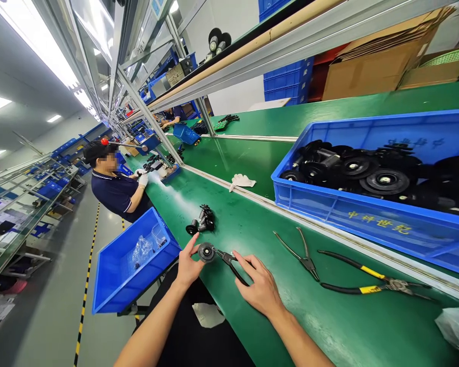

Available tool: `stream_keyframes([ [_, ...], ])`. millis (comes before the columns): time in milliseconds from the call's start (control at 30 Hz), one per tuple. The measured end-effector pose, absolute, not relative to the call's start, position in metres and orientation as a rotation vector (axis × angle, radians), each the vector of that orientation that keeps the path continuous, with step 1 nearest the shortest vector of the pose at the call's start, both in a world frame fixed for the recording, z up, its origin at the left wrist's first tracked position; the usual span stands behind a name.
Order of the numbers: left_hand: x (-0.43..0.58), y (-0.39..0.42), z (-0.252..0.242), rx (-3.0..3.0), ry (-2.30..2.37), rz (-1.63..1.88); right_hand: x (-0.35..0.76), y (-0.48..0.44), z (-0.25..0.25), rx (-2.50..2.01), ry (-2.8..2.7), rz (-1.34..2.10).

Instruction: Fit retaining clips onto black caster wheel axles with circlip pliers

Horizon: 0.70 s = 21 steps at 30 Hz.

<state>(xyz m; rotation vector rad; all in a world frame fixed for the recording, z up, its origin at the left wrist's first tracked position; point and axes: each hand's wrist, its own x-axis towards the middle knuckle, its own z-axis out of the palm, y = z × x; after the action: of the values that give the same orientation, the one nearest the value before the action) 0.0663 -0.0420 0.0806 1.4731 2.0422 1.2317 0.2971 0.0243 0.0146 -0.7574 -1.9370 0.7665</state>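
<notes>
Between the thumb and fingers of my left hand (189, 265) is a small round black wheel (206, 251) with a metal centre. My right hand (259, 283) is closed around the dark handles of a pair of pliers (226, 258), whose tips reach the wheel's middle. Whether the tips grip anything there is too small to tell. Just beyond my left hand, a cluster of black wheel-and-motor parts (203, 220) lies on the green bench (290, 316). To the right of my right hand rest bare metal pliers (306, 257) and larger pliers with black-and-yellow handles (371, 275).
A blue crate (329, 201) heaped with black wheels stands at the back right. At the left, a blue bin (117, 278) holds clear plastic bags. A white glove (243, 181) lies by the metal rail. Further left, a co-worker (115, 188) in white gloves works at the bench.
</notes>
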Motion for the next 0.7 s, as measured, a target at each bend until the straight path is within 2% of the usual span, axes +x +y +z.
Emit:
stream_keyframes([
  [400, 0.079, -0.045, 0.104, 1.571, 1.892, 1.222, 0.296, 0.024, 0.016, -0.724, -1.981, 0.671],
  [700, 0.078, -0.051, 0.105, 1.714, 2.025, 1.144, 0.296, 0.023, 0.016, -0.725, -2.034, 0.559],
])
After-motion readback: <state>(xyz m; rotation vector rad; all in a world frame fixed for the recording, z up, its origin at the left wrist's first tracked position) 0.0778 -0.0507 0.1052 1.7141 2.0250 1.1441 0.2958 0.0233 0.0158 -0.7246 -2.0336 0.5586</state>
